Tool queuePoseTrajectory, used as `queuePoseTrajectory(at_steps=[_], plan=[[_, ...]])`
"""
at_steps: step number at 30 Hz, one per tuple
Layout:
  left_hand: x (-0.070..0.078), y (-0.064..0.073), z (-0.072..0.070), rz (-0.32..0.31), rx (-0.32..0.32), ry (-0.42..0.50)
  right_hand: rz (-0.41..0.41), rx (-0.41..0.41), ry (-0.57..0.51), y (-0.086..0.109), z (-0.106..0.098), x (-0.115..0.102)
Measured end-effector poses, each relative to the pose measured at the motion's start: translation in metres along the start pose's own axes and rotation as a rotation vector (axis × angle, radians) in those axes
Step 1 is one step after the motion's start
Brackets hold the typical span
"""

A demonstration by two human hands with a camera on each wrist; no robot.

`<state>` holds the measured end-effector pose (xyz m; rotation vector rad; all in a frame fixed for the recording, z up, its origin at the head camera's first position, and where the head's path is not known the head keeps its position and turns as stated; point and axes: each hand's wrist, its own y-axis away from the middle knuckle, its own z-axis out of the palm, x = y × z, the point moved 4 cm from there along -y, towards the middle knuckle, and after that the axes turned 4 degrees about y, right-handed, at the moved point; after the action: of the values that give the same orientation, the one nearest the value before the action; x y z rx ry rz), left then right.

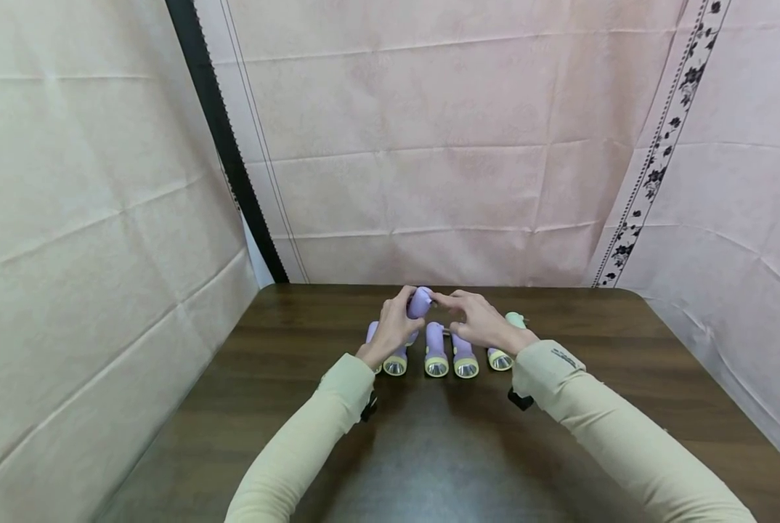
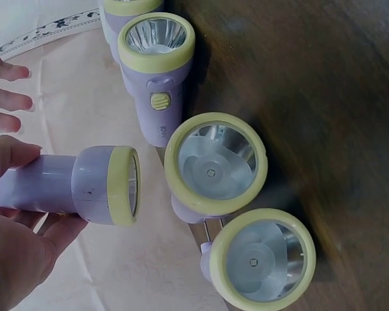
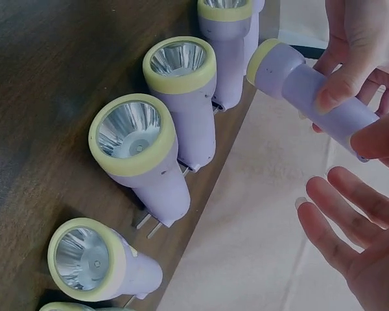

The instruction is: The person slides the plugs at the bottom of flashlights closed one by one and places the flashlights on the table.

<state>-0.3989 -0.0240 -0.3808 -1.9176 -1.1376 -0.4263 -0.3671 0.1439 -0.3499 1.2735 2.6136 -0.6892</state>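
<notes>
My left hand (image 1: 395, 324) grips a purple flashlight (image 2: 58, 184) with a yellow lens ring, fingers and thumb around its body. The flashlight is raised above the row on the table. In the right wrist view, a right fingertip touches the tail end of this held flashlight (image 3: 324, 107). The other fingers of my right hand (image 1: 478, 318) are spread and hold nothing. Below the hands stand several more purple flashlights (image 1: 436, 352), their yellow-ringed lenses toward me. Metal plug prongs (image 3: 149, 223) stick out of the tail of one in the right wrist view.
A dark wooden table (image 1: 259, 436) carries the row near its far edge. At the row's right end a mint-green piece (image 1: 516, 319) shows, partly hidden by the right arm. Pale cloth (image 1: 429, 145) hangs behind the table and at both sides.
</notes>
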Motion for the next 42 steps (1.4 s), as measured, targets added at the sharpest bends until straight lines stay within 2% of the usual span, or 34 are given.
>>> queuePoseTrajectory(at_steps=[9, 26, 29, 33, 36, 42], plan=[[0.004, 0.000, 0.003, -0.005, -0.031, 0.013, 0.007, 0.016, -0.008, 0.000, 0.001, 0.002], [0.006, 0.002, 0.008, 0.002, -0.033, 0.020, 0.010, 0.023, -0.044, 0.001, 0.002, 0.003], [0.006, 0.004, 0.009, 0.015, -0.026, 0.009, 0.006, 0.016, -0.035, 0.002, 0.004, 0.004], [0.007, 0.001, 0.007, 0.065, -0.017, -0.020, 0.009, 0.022, -0.016, 0.002, 0.002, 0.005], [0.006, -0.004, 0.000, 0.031, -0.026, -0.036, 0.019, 0.036, -0.016, 0.001, -0.002, 0.007], [-0.013, -0.011, -0.024, -0.152, -0.023, -0.111, 0.048, 0.062, -0.029, 0.003, -0.012, 0.011]])
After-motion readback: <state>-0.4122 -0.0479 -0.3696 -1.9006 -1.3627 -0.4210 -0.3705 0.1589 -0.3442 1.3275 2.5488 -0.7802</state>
